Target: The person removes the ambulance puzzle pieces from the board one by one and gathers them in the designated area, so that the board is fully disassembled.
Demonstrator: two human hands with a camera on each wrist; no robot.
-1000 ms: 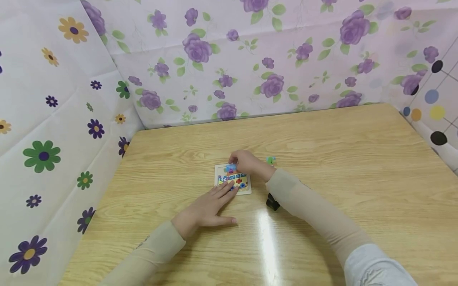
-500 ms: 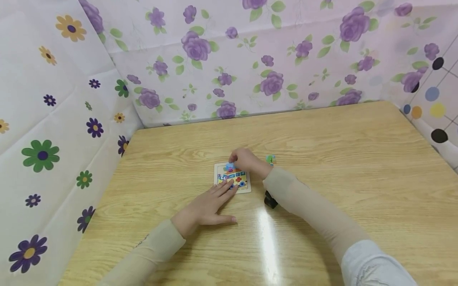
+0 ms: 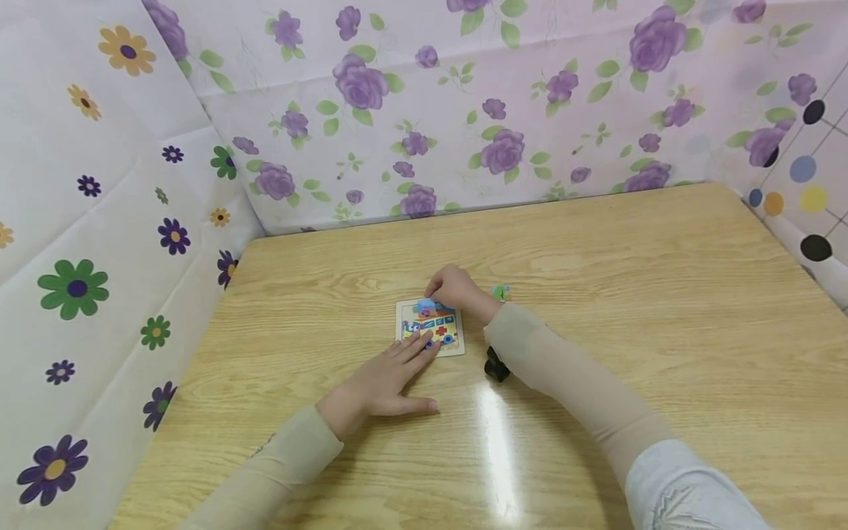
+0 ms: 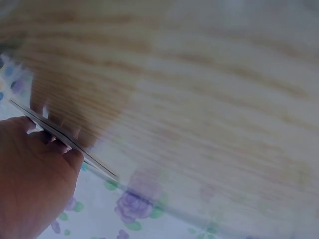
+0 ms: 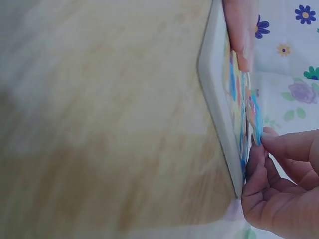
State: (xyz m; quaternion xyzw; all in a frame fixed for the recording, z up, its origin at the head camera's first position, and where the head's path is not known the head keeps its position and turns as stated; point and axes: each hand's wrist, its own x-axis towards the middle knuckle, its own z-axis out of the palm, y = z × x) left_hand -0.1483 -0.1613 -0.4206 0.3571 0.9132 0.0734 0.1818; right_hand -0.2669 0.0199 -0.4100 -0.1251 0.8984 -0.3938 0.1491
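A small square picture puzzle (image 3: 400,318) with a pale frame lies on the table, showing a yellow vehicle with a red cross. My left hand (image 3: 389,383) rests its straight, spread fingers on the puzzle's near left part, thumb out to the right over the table. At the far edge, my right hand (image 3: 456,287) pinches a blue puzzle piece (image 5: 256,119) between thumb and fingertips. In the right wrist view this piece is tilted, one end close over the board's picture. The left wrist view shows the board (image 4: 65,138) edge-on beyond the left fingers.
A loose green and blue puzzle piece (image 3: 500,292) lies right of the board, partly behind the right wrist. A small black object (image 3: 495,366) sits by the right forearm. The wooden table (image 3: 596,280) meets flowered sheets at the back and left.
The right hand has turned and lowered the blue piece slightly over the board's top part. The left hand stays in place on the puzzle. The view has shifted a little.
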